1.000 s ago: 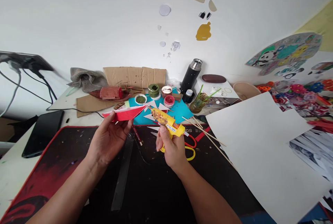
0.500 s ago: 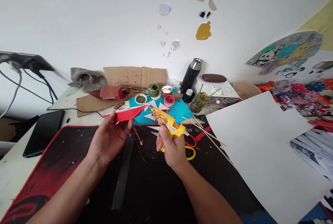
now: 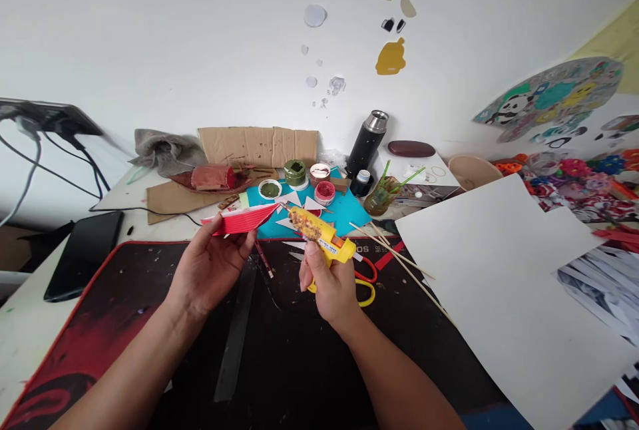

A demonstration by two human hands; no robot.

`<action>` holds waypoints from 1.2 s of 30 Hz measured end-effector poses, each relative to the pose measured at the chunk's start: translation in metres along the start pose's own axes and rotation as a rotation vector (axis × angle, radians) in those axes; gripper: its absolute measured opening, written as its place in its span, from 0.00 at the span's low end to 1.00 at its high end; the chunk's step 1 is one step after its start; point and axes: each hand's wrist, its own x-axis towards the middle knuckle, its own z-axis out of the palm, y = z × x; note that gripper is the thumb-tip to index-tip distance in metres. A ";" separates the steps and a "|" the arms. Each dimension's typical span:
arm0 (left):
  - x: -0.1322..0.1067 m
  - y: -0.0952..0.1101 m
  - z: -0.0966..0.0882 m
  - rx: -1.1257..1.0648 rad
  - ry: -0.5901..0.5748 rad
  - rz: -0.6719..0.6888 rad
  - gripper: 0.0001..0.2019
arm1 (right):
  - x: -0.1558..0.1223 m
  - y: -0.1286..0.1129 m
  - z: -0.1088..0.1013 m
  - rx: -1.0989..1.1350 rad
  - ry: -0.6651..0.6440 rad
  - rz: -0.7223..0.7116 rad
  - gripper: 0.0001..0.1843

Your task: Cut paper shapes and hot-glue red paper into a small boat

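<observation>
Black phone (image 3: 82, 253) lies at desk's left edge. Left hand (image 3: 210, 270), above the dark mat (image 3: 114, 310), has fingers clamped on a red ribbed card piece (image 3: 242, 219), held roughly level. Right hand (image 3: 332, 287) is closed round a yellow glue gun (image 3: 324, 237), nozzle at the piece's right tip; contact unconfirmed. Scissors (image 3: 367, 283) lie beneath; white sheet (image 3: 499, 283) further right

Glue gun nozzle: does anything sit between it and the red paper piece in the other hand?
Nothing visible does. The glue gun in the right hand points its nozzle at the pointed end of the red paper piece in the left hand. The tips nearly meet, and the teal sheet lies farther back.
</observation>
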 end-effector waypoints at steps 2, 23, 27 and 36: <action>0.000 0.000 -0.001 -0.002 -0.007 -0.002 0.18 | 0.000 0.000 0.000 0.001 -0.001 -0.002 0.40; 0.004 -0.001 -0.006 0.006 -0.024 -0.072 0.14 | -0.004 0.003 0.000 0.001 -0.009 -0.032 0.39; 0.004 -0.001 -0.006 0.002 -0.030 -0.092 0.13 | -0.004 0.004 0.000 0.000 -0.005 -0.026 0.38; 0.005 -0.001 -0.007 -0.001 -0.041 -0.089 0.13 | -0.005 0.002 0.001 -0.018 -0.010 -0.029 0.39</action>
